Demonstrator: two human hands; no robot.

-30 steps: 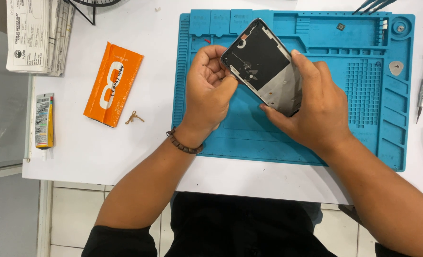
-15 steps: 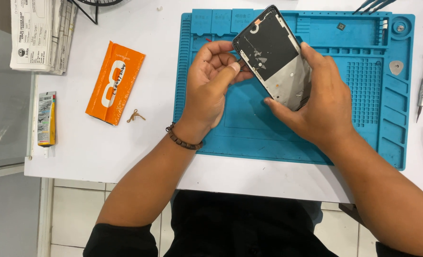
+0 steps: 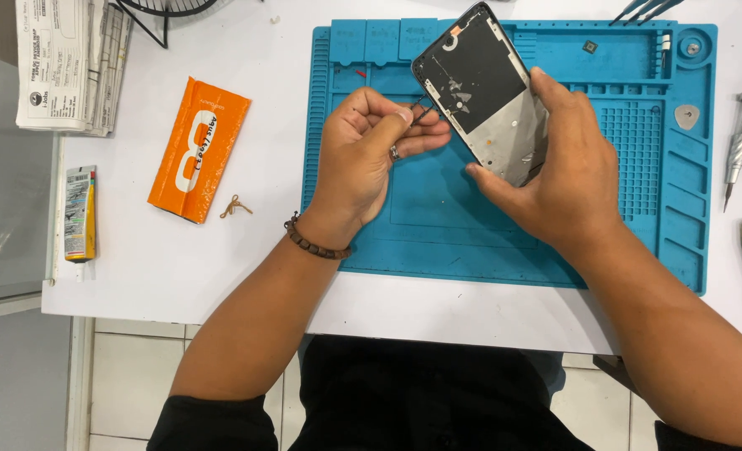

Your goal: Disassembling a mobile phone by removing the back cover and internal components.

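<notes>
Since the earlier frames you tilted the phone frame [image 3: 483, 96] further up and back, so its top corner rose over the far edge of the blue repair mat [image 3: 504, 242], and your left hand [image 3: 367, 159] shifted in toward its lower left edge. Your right hand [image 3: 567, 179] had a firm grip on the frame from the right side, thumb on the near edge, fingers behind it, keeping it off the mat and tilted. Your left hand was closed in a narrow pinch on a thin dark tool [image 3: 421, 113], likely tweezers, its tip touching or just beside the frame's left edge; exact contact too small to tell.

Progress, judged from the pictures: the frame was already stripped, inner side bare with patches of leftover adhesive, no board or screen visible on that face. Cleaning or picking at the edge looked underway, not finished, residue remained across the dark plate.

Around: an orange packet [image 3: 197, 150] on the white surface [image 3: 137, 267] well left of the mat, a screwdriver [image 3: 738, 142] to the right, a small glue tube [image 3: 79, 213] at the far left edge.
</notes>
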